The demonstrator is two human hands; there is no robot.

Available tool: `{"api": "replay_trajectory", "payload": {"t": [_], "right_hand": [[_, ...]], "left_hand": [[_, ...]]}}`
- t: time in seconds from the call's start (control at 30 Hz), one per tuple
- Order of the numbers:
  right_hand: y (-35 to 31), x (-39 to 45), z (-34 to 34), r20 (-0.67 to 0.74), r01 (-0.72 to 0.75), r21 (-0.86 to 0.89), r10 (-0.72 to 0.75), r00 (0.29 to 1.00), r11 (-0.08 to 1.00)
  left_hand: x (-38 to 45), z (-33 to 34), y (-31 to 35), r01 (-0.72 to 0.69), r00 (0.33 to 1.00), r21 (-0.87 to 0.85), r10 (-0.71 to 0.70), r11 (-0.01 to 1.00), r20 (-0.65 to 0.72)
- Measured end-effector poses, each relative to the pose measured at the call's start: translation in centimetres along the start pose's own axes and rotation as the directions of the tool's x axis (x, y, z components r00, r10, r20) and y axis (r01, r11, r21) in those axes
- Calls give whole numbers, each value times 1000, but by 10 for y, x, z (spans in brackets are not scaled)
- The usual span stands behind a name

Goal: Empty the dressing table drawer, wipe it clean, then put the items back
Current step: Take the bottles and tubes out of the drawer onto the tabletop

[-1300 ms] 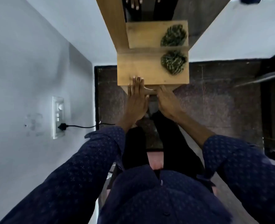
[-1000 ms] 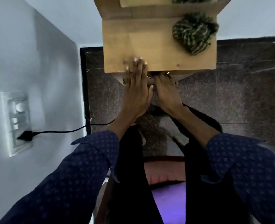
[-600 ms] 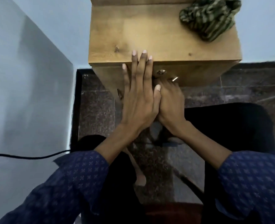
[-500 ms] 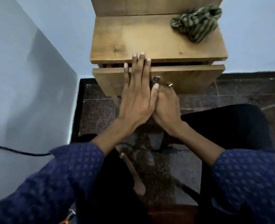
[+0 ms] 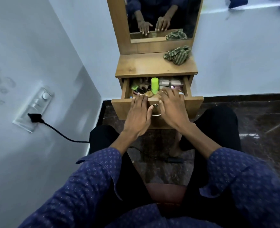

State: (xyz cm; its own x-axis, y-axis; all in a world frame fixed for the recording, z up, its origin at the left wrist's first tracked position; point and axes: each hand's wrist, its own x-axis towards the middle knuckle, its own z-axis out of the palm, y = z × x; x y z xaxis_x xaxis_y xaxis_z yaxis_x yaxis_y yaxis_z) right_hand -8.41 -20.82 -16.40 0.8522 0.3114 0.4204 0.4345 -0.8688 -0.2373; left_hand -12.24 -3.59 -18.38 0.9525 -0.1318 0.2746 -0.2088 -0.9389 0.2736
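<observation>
We see the wooden dressing table (image 5: 155, 65) against the pale wall (image 5: 37, 63), with its mirror (image 5: 160, 15) above and the drawer (image 5: 157, 104) pulled out toward us. The drawer is full, so we judge the emptying has not begun. On the table top, at the right back corner, lies a striped green cloth (image 5: 177, 54), well apart from the drawer; it can serve for the wiping.

Our left hand (image 5: 138, 114) lies over the front edge of the drawer with straight fingers, holding nothing. Our right hand (image 5: 173, 106) reaches over the same edge, its fingers a little bent above the items at the right, and it grips nothing yet. The two hands are near each other but apart.

To do this step well, we should first lift the tall things, such as the bright green bottle (image 5: 154, 85) in the middle, and set them upright on the table top, away from the cloth. After that we can gather the small dark pieces (image 5: 140, 89) at the left, which are too blurred to name
</observation>
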Motion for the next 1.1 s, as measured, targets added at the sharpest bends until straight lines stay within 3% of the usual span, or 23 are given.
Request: {"api": "replay_trajectory", "payload": {"t": [0.1,0.33,0.8,1.0,1.1], "right_hand": [[1,-2,-2,80,-11,49,7,997,999],[3,-6,-13,118,-20,136,4,993,991],[5,-14,-15,151,-75,229,41,988,971],[17,0,-17,133,-74,312,34,991,947],[37,22,-13,3,-199,365,212,977,910]], "left_hand": [[-10,0,10,45,998,38,-44,998,-41],[-8,-15,29,117,978,82,-101,990,-183],[74,-13,29,92,977,-184,-124,979,-173],[106,-3,28,192,981,-142,-192,971,18],[119,2,28,258,964,-151,-244,954,108]]}}
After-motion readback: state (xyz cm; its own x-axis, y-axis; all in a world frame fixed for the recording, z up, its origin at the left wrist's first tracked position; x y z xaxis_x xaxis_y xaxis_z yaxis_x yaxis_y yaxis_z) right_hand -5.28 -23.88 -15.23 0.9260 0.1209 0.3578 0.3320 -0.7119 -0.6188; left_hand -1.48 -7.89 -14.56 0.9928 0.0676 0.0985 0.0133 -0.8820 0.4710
